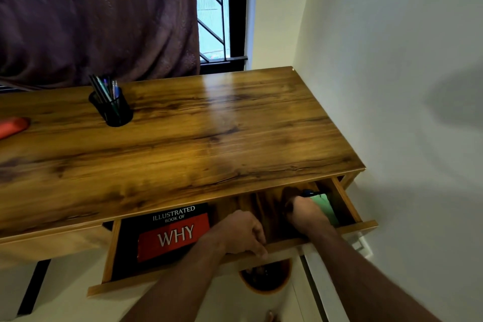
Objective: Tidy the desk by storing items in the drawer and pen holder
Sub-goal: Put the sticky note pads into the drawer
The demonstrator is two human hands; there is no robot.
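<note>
Glossy brown wood grain covers the surface (183, 138), a desk pushed into a corner between a pale wall (392, 60) on the right and a window (211, 8) behind, where a dark purple curtain (91, 15) hangs over most of the glass. A red object (13, 125), partly cut off by the frame, lies at the far left of the surface. Below the front edge a wooden drawer (366, 225) is pulled open toward the viewer. The person's left hand (240, 234) rests on the drawer's front rail near its middle, fingers curled over the top edge, gripping the rail. The right hand (305, 210) reaches down into the right part of the drawer, closed around a green item (326, 206) that lies against the drawer's right side; something dark blue (311, 193) shows just beyond the knuckles, too hidden to identify. Both forearms enter from the bottom of the view. Inside the drawer's left part lies a black book (172, 232) with a red panel and the words "Illustrated Book of Why". A black mesh pen holder (112, 110) stands upright toward the back left of the surface, holding several pens (104, 87) that lean to the left. A round dark bin (266, 277) sits on the floor beneath the drawer.
</note>
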